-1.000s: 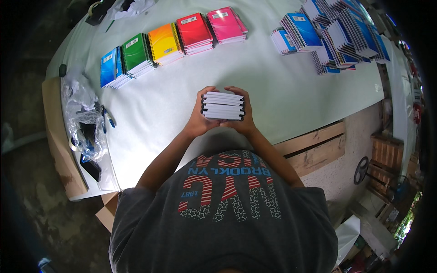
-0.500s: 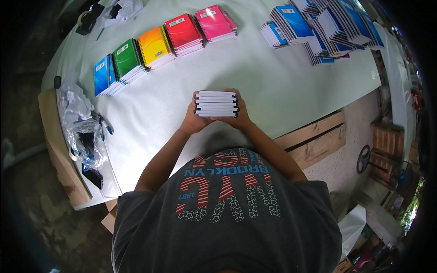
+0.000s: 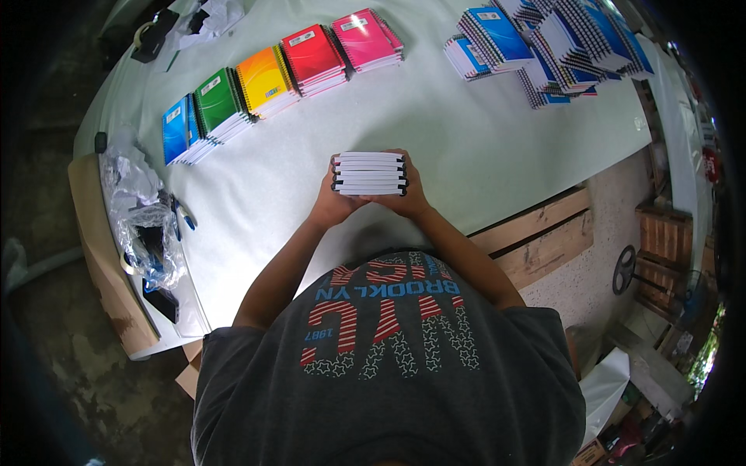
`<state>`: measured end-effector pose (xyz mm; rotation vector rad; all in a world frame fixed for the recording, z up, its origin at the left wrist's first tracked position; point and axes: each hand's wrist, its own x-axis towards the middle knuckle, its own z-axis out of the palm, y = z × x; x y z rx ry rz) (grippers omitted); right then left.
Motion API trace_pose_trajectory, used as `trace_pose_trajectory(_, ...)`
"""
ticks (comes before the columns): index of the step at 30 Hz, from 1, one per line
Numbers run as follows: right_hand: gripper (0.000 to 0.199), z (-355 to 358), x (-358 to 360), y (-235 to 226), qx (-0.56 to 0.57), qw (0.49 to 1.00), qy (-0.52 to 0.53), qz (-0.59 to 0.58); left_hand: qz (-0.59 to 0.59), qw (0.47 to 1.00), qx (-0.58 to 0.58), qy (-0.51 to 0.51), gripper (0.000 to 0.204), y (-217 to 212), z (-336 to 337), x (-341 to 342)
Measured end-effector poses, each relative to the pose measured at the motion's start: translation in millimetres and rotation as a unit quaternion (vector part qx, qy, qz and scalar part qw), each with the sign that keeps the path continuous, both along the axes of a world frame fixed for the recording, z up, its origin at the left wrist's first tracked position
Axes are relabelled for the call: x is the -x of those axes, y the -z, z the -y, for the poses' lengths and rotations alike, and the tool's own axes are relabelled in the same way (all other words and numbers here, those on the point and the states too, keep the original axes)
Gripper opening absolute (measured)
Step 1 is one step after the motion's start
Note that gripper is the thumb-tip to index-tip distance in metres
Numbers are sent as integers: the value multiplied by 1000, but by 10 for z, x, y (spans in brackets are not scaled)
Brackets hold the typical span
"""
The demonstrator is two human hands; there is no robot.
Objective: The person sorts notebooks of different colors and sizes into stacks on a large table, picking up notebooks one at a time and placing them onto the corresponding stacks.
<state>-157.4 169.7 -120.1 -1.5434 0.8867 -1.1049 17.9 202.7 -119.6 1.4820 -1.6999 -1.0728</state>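
Note:
Between my two hands is a small stack of spiral notebooks (image 3: pixel 369 174), held on edge so the white page edges face up, with dark coils showing at both ends. My left hand (image 3: pixel 332 203) closes round the stack's left end, and my right hand (image 3: pixel 414 186) grips its right end. Fingers of both hands meet under the near side. The covers of these notebooks are mostly hidden. Beyond them lies a row of notebook piles: blue (image 3: pixel 179 130), green (image 3: pixel 219 99), yellow (image 3: pixel 265 81), red (image 3: pixel 312 57) and pink (image 3: pixel 365 39).
A larger heap of blue spiral notebooks (image 3: pixel 497 37) covers the far right of the white-covered table (image 3: pixel 466 155). Along the left edge lie crumpled clear plastic (image 3: pixel 140 175), a blue pen (image 3: pixel 185 213), a phone-like dark object (image 3: pixel 161 301) and brown cardboard (image 3: pixel 105 248). A tape dispenser (image 3: pixel 153 35) stands far left.
Both hands keep their hold on the notebook stack, which sits very slightly higher in view. The rest of the scene has shifted a little with the head; nothing was let go.

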Motion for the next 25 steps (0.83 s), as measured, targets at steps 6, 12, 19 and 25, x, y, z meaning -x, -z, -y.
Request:
trace_pose_trajectory(6, 70, 4, 4, -17, 3, 1000, -1, -4, -61, 998, -22, -14, 66, -35, 2, 17)
trace_pose_trajectory(12, 71, 2, 3, -12, -1, 1000, 1, -4, 15, 999, 31, 6, 60, 8, 5, 2)
trace_pose_trajectory(19, 71, 7, 14, 0, 8, 1000, 2, -12, 43, 996, 80, 23, 58, 9, 13, 1)
trace_pose_trajectory(25, 76, 0, 19, -47, -8, 1000, -18, -7, 6, 1000, -5, -7, 69, -5, -5, 6)
